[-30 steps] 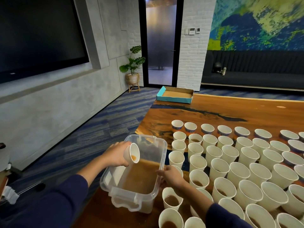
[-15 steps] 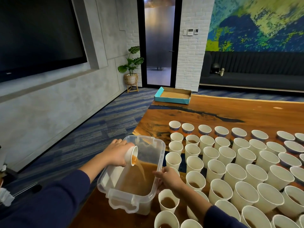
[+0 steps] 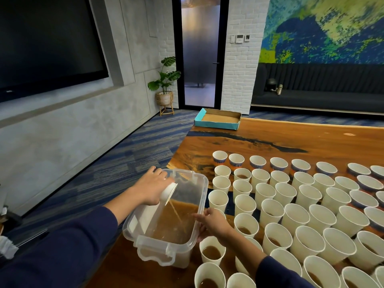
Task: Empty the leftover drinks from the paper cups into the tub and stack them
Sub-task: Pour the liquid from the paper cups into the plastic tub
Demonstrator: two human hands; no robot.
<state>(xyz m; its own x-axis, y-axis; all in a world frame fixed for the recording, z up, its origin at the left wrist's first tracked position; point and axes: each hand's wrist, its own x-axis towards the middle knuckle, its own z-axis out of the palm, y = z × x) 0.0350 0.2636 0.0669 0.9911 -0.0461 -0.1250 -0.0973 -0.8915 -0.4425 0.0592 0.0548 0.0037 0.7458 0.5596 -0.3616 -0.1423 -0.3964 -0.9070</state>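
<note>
**Cup tipped over the tub, brown drink streaming in**

The left hand (image 3: 152, 187) is gripping a paper cup (image 3: 169, 193) with its fingers curled round the cup's wall, holding it tipped steeply over the tub (image 3: 195, 223). A thin brown stream (image 3: 176, 213) is running from the cup's rim down into the brown liquid already pooling in the tub. The tub, a clear plastic box with clip handles, is sitting at the left edge of the wooden table (image 3: 280, 138), one corner hanging slightly past the edge.

The right hand (image 3: 212, 224) is resting against the tub's right rim, fingers bent over the edge and the thumb outside; it is holding the rim and nothing else.

Crowding the table to the right of the tub are rows of upright paper cups (image 3: 295, 217), standing rim to rim or just beside one another. Several are showing brown drink at the bottom, among them the cup (image 3: 212, 251) right under the right wrist. The nearest cups are standing just beside the tub's right wall, leaving little free table around the right arm.

At the table's far end a shallow cardboard box (image 3: 218, 121) with teal sides is lying. Beyond it are a glass door (image 3: 200, 53), a potted plant (image 3: 165, 88) on a stand, a dark screen (image 3: 47, 40) on the left wall and a dark sofa (image 3: 320, 94) under a blue-green mural (image 3: 324, 28).
</note>
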